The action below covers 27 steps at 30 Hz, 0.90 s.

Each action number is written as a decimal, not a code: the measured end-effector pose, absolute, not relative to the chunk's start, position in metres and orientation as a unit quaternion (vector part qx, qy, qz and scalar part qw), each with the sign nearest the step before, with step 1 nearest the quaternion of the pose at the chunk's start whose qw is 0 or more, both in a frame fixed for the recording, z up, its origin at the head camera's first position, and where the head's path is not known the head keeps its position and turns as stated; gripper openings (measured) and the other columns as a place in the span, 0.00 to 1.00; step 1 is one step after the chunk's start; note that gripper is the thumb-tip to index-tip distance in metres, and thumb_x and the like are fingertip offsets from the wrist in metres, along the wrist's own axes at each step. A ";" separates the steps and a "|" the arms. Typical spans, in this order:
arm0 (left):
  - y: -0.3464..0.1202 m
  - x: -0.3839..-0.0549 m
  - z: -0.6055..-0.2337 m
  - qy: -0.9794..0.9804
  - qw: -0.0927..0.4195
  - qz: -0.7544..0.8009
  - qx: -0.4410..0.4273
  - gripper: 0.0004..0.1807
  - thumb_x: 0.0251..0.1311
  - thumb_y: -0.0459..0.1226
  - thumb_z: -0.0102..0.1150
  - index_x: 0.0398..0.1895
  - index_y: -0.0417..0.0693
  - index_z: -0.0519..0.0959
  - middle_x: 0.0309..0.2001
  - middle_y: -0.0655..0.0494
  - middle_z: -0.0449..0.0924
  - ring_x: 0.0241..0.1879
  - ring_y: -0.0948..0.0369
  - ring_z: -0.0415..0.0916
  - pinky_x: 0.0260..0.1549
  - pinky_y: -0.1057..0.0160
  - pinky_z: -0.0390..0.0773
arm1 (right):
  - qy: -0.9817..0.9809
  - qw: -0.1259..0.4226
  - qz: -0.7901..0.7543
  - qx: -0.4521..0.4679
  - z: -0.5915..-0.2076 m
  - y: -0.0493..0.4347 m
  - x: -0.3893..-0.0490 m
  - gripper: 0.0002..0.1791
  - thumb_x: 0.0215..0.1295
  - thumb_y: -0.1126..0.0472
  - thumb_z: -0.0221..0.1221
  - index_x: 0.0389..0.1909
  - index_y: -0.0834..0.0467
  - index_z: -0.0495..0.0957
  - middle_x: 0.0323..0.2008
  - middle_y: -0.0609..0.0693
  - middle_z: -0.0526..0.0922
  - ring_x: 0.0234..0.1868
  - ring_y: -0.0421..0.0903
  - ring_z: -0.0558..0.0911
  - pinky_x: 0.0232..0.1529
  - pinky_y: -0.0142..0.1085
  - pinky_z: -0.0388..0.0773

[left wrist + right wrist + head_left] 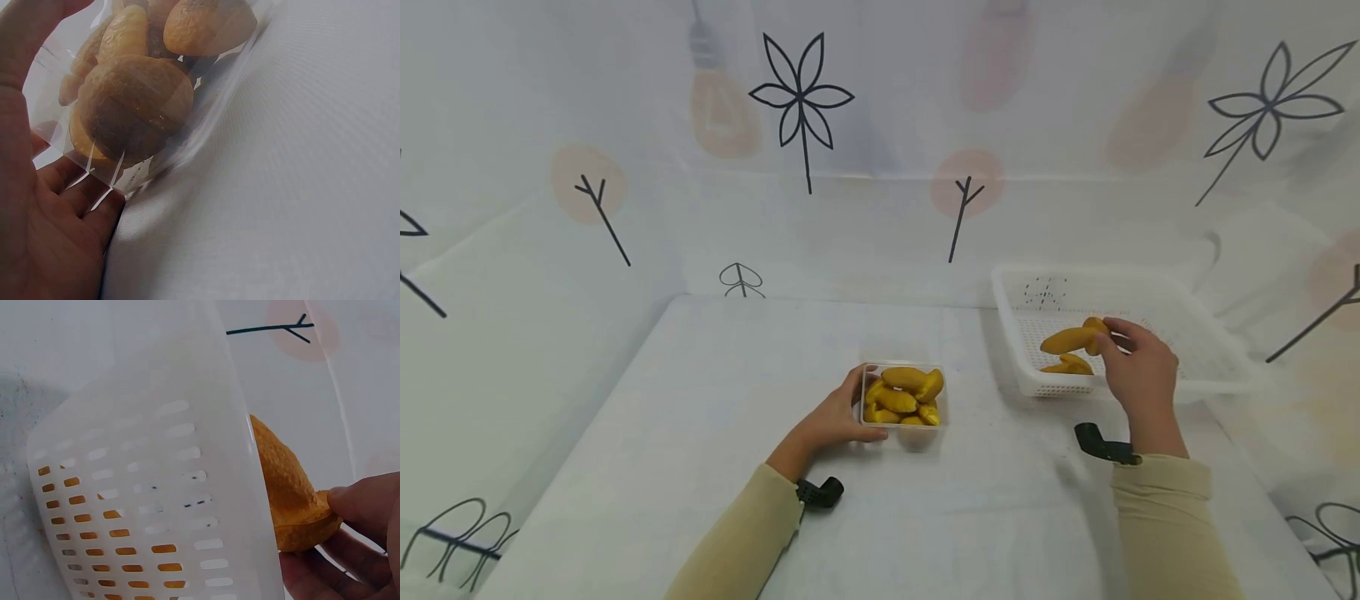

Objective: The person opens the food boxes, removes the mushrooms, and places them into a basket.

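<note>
My left hand (841, 417) grips a small clear plastic box (862, 400) from its left side, fingers at the back and thumb at the front. Several yellow, lumpy, tapered pieces (898, 401) fill the box; in the left wrist view they look brownish and rounded through the clear wall. Over the white basket (1030, 379), my right hand (1138, 367) pinches a yellow-orange tapered piece (284, 481) with a rough skin, between thumb and fingers. Below it, more such pieces (1071, 364) lie in the basket, partly hidden by its front wall.
The basket stands at the back right, with slotted walls and a raised rim. A white cloth (737, 375) covers the table, and a patterned curtain (880, 225) rises behind it. The box sits left of the basket, near the table's middle.
</note>
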<state>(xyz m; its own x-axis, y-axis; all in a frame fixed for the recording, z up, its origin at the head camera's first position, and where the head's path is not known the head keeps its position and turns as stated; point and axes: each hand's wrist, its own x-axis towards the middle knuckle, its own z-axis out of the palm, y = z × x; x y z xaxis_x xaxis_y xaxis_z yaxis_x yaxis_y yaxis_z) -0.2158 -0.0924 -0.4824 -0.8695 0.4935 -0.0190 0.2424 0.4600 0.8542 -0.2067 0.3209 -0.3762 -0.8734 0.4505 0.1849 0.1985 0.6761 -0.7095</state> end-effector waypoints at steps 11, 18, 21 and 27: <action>-0.092 -0.216 -0.481 0.845 0.132 0.471 0.216 0.58 0.42 0.52 0.76 0.73 0.62 0.48 0.72 0.53 0.60 0.73 0.54 0.57 0.72 0.52 0.57 | -0.910 0.162 0.339 -0.176 -0.380 0.318 -0.207 0.25 0.74 0.54 0.47 0.68 0.57 0.67 0.65 0.63 0.71 0.62 0.63 0.74 0.57 0.55 0.76; -0.092 -0.216 -0.481 0.842 0.137 0.475 0.216 0.58 0.43 0.50 0.76 0.74 0.61 0.47 0.72 0.53 0.59 0.74 0.54 0.56 0.73 0.52 0.57 | -0.924 0.145 0.315 -0.161 -0.385 0.320 -0.209 0.25 0.74 0.55 0.47 0.67 0.60 0.68 0.64 0.65 0.71 0.61 0.65 0.74 0.56 0.55 0.76; -0.092 -0.216 -0.481 0.842 0.135 0.475 0.215 0.57 0.44 0.50 0.76 0.74 0.62 0.47 0.72 0.53 0.60 0.74 0.54 0.56 0.73 0.52 0.56 | -0.927 0.141 0.310 -0.154 -0.386 0.321 -0.210 0.25 0.74 0.55 0.47 0.67 0.61 0.68 0.63 0.66 0.72 0.60 0.66 0.75 0.55 0.55 0.77; -0.092 -0.217 -0.482 0.845 0.134 0.471 0.213 0.57 0.43 0.51 0.75 0.74 0.63 0.47 0.72 0.54 0.59 0.73 0.54 0.57 0.73 0.52 0.57 | -0.934 0.125 0.300 -0.151 -0.386 0.320 -0.210 0.25 0.74 0.54 0.47 0.67 0.61 0.68 0.63 0.67 0.72 0.60 0.67 0.74 0.53 0.56 0.78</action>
<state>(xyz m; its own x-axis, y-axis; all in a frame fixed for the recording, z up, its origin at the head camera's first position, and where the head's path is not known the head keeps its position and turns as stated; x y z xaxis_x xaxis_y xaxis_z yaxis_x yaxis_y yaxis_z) -0.2166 -0.0920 -0.4822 -0.8732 0.4867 -0.0254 0.2345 0.4653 0.8535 -0.2095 0.3197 -0.3862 -0.9231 0.3570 0.1431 0.2071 0.7748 -0.5974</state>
